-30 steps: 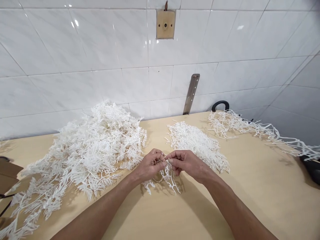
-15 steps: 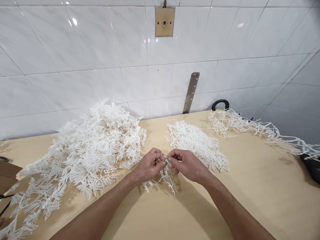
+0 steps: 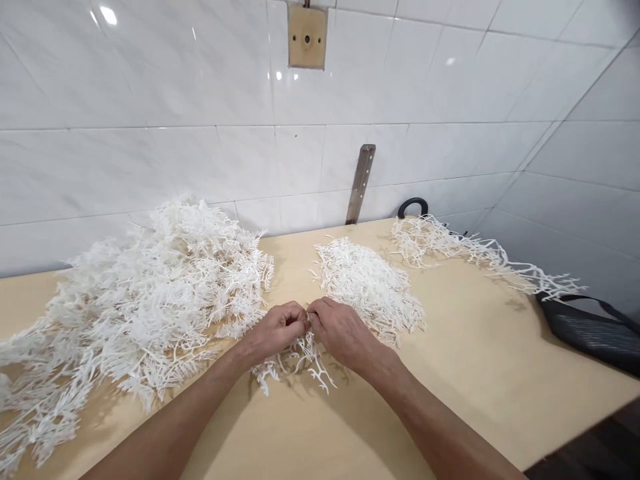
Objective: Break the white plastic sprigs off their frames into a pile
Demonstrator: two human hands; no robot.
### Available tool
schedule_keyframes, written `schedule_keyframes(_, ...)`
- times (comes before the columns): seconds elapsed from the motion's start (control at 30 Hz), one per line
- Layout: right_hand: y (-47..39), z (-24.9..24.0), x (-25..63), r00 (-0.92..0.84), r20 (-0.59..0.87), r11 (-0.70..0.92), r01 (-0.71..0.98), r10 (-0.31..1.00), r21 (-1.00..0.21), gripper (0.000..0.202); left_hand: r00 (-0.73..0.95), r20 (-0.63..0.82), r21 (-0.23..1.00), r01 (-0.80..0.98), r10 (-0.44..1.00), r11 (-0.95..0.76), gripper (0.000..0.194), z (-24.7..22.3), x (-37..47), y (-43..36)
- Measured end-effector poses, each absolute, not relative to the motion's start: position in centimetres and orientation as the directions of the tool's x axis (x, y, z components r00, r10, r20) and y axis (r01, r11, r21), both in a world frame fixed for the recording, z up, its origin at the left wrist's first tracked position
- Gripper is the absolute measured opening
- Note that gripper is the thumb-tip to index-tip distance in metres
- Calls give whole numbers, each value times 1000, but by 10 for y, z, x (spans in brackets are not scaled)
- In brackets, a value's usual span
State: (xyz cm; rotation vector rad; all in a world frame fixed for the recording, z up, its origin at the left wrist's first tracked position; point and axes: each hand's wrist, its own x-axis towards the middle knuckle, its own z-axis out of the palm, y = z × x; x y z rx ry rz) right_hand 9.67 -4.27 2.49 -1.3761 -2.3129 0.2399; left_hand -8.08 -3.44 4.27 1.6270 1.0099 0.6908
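Observation:
My left hand (image 3: 281,328) is closed in a pinch on a small bunch of white branching strands (image 3: 311,357), which hangs down below the fingers. Against it, my right hand (image 3: 340,330) has its fingers pressed together at the top of the same bunch; its back hides the fingertips. A big heap of white feathery pieces (image 3: 165,287) lies to the left of my hands. Just behind my right hand is a smaller, flatter pile of white strands (image 3: 367,283).
Thin white strands (image 3: 465,247) trail along the back right of the wooden table (image 3: 480,373), beside a black curved handle (image 3: 413,207). A black bag (image 3: 590,327) lies at the right edge. A metal strip (image 3: 361,183) leans on the tiled wall.
The view has shifted right, bringing more of the black bag into sight. My right hand has turned so its back covers the fingers; both hands stay together at the bunch.

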Motion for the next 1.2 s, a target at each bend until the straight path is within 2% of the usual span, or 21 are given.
schedule_keyframes(0.13,-40,22,94,-337,348,466,781,875,-415,17,503,-130,987,150,855,62,31,42,-82,-34)
schedule_keyframes(0.27,-41,22,92,-274,394,451,751,877,-482,16,514,-167,986,82,841,145,34,40,-88,-32)
schedule_keyframes(0.37,-39,18,92,-232,387,418,751,892,-512,17,541,-154,988,72,827,137,37,39,-93,-31)
schedule_keyframes(0.5,-28,13,106,-143,479,378,814,866,-440,21,605,-96,995,61,790,74,37,35,-97,-33)
schedule_keyframes(0.73,-19,21,135,94,522,242,808,848,-538,13,511,-131,989,9,849,147,41,26,-92,-34)
schedule_keyframes(0.8,-24,28,132,65,471,264,757,880,-598,18,507,-131,989,12,852,144,42,24,-91,-33)
schedule_keyframes(0.9,-34,37,119,-165,271,315,600,948,-736,26,527,-132,990,20,840,143,41,22,-91,-32)
schedule_keyframes(0.97,-41,41,110,-273,209,331,550,939,-767,27,521,-134,990,40,843,133,41,21,-90,-31)
schedule_keyframes(1.2,-45,43,104,-257,127,260,588,958,-766,22,510,-173,982,26,842,186,41,23,-88,-31)
